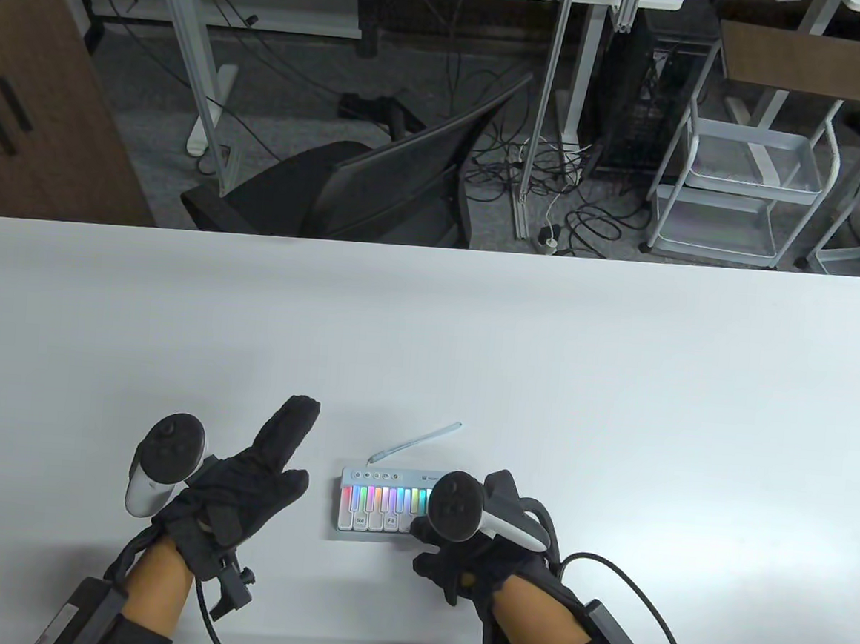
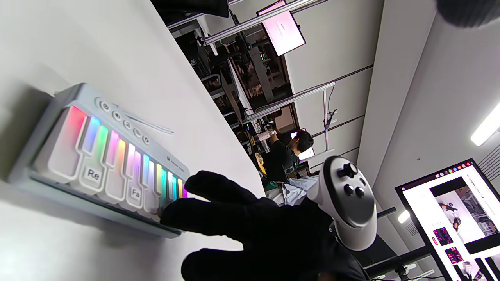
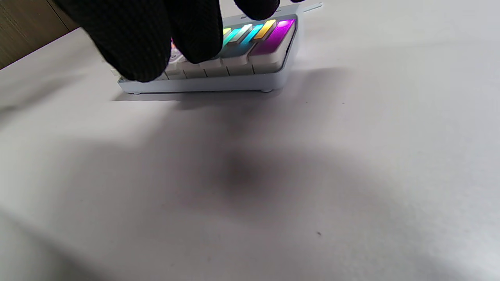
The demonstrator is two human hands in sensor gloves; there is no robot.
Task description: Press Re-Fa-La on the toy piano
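The toy piano (image 1: 378, 504) is small and pale blue, with rainbow-lit keys, and lies on the white table (image 1: 617, 396) near its front edge. Its Re key (image 2: 93, 174) and Fa key (image 2: 135, 193) carry labels. My right hand (image 1: 419, 533) covers the piano's right end. One fingertip (image 2: 174, 214) presses down on a white key a little to the right of Fa; that key's label is hidden. The fingers (image 3: 195, 35) hang over the keys in the right wrist view, above the piano (image 3: 269, 74). My left hand (image 1: 254, 472) rests on the table left of the piano, fingers spread, holding nothing.
A thin pale strap (image 1: 421, 440) runs from the piano's back edge toward the far right. A dark office chair (image 1: 381, 192) stands beyond the table's far edge. A white cart (image 1: 745, 191) stands at the back right.
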